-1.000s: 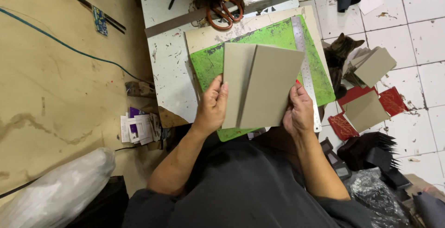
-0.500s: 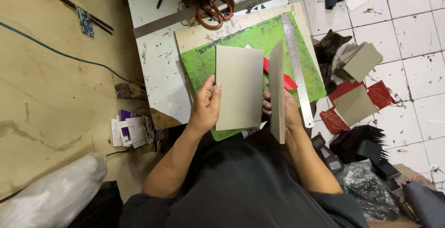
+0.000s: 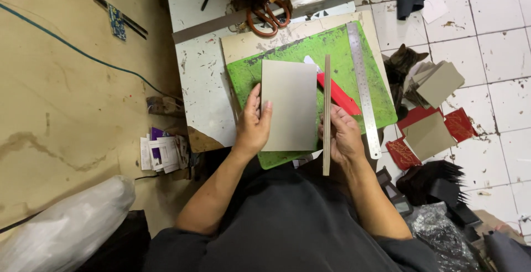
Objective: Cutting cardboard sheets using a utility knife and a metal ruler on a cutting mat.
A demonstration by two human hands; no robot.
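My left hand point(image 3: 253, 125) fingers pinch a grey board sheet point(image 3: 289, 106) flat over the green cutting mat point(image 3: 247, 73). Right hand point(image 3: 344, 136), at 3 o'clock, clamps a second board point(image 3: 327, 111) edge-on, long axis 12-to-6.

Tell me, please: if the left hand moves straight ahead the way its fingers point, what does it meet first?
Probably the green cutting mat: the left hand, gripping a flat grey board, points up it. Height above it is unclear.

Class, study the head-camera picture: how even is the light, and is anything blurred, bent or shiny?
Head view: light is soft and even, shadows faint; the grey board in the left hand looks sharp; the steel ruler gives slight sheen; floor tile lines bend toward the edges.
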